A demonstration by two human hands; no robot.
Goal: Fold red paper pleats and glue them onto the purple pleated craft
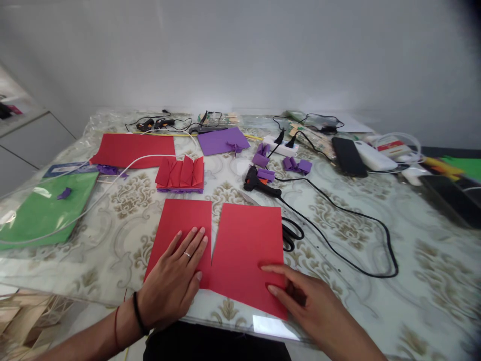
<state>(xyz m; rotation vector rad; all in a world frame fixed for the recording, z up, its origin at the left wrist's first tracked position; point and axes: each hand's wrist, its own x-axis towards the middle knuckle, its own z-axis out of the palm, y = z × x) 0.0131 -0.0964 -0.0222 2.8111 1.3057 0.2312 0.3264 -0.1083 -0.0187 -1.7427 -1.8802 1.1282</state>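
Two red paper sheets lie side by side at the table's front, with a narrow gap between them. My left hand [173,278] rests flat on the left red sheet [188,213], fingers stretched out. At the right edge of the right red sheet [248,240] is my right hand [304,296]. Its index finger and thumb touch the sheet's top, spread apart, while the other fingers are curled and partly hidden. Scissors [291,233] lie partly under the right sheet, black handles showing. Behind them rests a black glue gun [261,185]. Folded red paper pieces [182,173] sit stacked over purple ones.
A larger red sheet [139,150], a purple sheet [221,140] and a bagged green sheet [63,205] lie farther back. Purple folded pieces [296,165] lie near a white power strip [280,145]. A black cord [361,213] loops rightward. Phones [349,156] stand right.
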